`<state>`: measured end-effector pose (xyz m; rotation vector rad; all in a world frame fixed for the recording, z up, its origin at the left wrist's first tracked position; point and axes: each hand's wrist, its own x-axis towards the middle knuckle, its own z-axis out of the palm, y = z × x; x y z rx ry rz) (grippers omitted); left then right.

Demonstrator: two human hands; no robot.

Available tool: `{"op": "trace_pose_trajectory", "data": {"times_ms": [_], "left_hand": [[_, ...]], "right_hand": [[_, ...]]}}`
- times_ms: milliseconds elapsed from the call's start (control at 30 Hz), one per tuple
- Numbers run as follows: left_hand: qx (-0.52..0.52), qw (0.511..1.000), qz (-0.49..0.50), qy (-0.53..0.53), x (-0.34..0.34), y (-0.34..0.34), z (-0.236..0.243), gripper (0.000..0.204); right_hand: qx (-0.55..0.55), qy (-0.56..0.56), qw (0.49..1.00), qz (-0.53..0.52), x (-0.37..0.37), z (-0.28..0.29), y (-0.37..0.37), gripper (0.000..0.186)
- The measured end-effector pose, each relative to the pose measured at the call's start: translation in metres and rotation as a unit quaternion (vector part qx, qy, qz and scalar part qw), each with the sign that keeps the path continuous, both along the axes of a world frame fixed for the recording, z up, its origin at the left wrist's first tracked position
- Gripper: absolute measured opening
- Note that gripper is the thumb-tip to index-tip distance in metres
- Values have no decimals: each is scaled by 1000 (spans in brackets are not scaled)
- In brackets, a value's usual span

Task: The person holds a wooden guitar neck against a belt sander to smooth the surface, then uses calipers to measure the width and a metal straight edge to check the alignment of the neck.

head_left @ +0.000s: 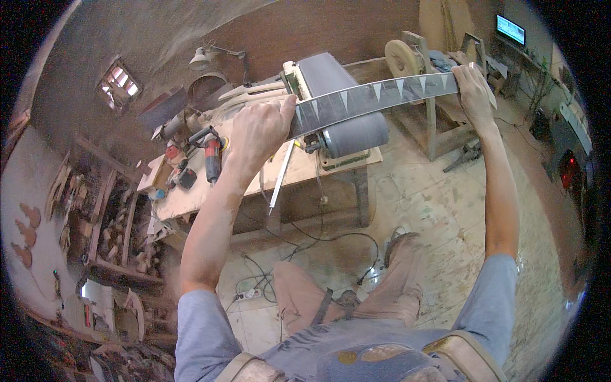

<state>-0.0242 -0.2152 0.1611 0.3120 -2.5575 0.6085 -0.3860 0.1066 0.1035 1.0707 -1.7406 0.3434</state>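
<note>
Both my hands hold a long guitar fretboard (394,94), dark grey with white triangular inlays and a thin pale edge. My left hand (261,130) is closed round its left end, thumb on top. At its far right end, my right hand (474,95) grips it with the fingers wrapped over. The fretboard spans across a belt sander (328,75) and hides the middle of its wide grey belt. The sander's near drum (358,135) shows below the fretboard. Whether the fretboard touches the belt, I cannot tell.
The sander stands on a wooden workbench (299,197) with a red-and-black power tool (212,159), a cordless drill (184,178) and a metal ruler (282,177). Black cables (337,239) lie on the tiled floor near my feet. A wooden-framed machine with a round disc (402,58) is at the back right.
</note>
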Motion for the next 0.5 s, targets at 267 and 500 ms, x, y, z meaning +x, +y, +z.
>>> {"op": "trace_pose_trajectory", "data": {"times_ms": [267, 500], "left_hand": [[26, 991, -20, 129, 2, 10, -4, 45], [-6, 988, -105, -116, 12, -35, 1, 37]], "right_hand": [[-38, 62, 995, -66, 2, -6, 6, 29], [64, -93, 993, 33, 18, 12, 3, 32]]}}
